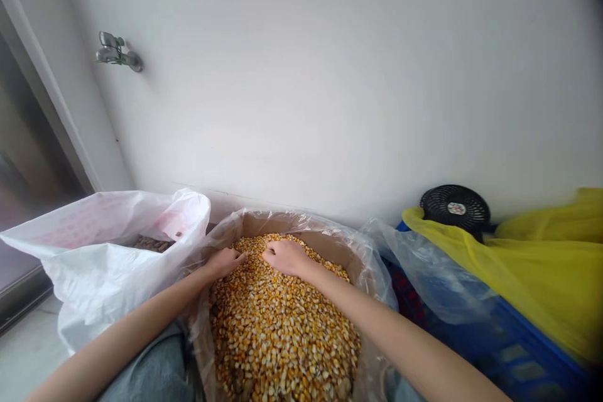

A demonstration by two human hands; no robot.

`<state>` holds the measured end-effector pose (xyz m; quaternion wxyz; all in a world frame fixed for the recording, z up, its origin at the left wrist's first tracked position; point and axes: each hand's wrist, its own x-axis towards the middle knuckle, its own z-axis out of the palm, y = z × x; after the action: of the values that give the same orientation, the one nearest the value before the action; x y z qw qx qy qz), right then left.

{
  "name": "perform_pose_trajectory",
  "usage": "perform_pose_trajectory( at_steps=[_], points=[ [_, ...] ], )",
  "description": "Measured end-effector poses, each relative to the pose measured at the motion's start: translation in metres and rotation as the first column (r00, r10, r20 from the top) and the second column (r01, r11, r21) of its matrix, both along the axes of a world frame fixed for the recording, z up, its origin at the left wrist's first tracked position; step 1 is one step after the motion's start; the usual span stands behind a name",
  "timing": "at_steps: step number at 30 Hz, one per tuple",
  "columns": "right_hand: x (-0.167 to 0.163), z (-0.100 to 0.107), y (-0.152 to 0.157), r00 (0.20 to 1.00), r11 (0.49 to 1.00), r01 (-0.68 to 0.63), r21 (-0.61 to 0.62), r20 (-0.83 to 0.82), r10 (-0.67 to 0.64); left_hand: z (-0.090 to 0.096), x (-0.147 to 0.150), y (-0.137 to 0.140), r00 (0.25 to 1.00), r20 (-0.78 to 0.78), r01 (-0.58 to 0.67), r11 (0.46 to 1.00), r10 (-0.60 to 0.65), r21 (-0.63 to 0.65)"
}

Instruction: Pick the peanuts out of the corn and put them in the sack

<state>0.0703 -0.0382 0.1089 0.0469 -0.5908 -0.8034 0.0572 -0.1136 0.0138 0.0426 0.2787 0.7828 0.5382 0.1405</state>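
Corn kernels [287, 326] lie in a clear plastic bag [380, 276] between a white sack [103, 276] at left and a blue crate [532, 328] at right. Toward their far end, the left hand [226, 262], bent, and the right hand [286, 257], curled, touch them; whether either holds any cannot be told.

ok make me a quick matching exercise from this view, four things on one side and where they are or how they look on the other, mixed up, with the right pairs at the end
1. corn kernels
2. fan
3. tap
4. white sack

A. fixed to the wall
B. open-topped, with brown pieces inside
C. black and round
D. mostly yellow, heaped under the right hand

Pairs: 1-D, 2-C, 3-A, 4-B
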Motion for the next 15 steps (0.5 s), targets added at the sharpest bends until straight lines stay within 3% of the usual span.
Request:
perform_pose_trajectory(
  at_steps=[5, 8, 10, 12, 15],
  points=[
    [0.055, 0.056, -0.057, 0.967, 0.993, 0.119, -0.018, -0.223, -0.12, 0.015, -0.001, -0.014, 0.946, 0.32, 0.121, 0.97, -0.049, -0.21],
    [0.078, 0.084, -0.103, 0.85, 0.97, 0.24, -0.019, -0.478, -0.22, 0.026, 0.001, -0.028, 0.91, 0.41, 0.208, 0.921, -0.059, -0.328],
    [0.086, 0.09, -0.146, 0.691, 0.936, 0.352, -0.022, -0.668, -0.276, 0.04, 0.001, -0.037, 0.897, 0.433, 0.265, 0.889, -0.085, -0.374],
    [0.086, 0.082, -0.197, 0.47, 0.895, 0.421, -0.145, -0.809, -0.352, 0.061, -0.005, -0.048, 0.893, 0.426, 0.314, 0.881, -0.147, -0.354],
    [0.077, 0.047, -0.268, 0.114, 0.839, 0.377, -0.392, -0.879, -0.462, 0.097, -0.035, -0.071, 0.91, 0.36, 0.284, 0.943, -0.208, -0.174]
  ],
)
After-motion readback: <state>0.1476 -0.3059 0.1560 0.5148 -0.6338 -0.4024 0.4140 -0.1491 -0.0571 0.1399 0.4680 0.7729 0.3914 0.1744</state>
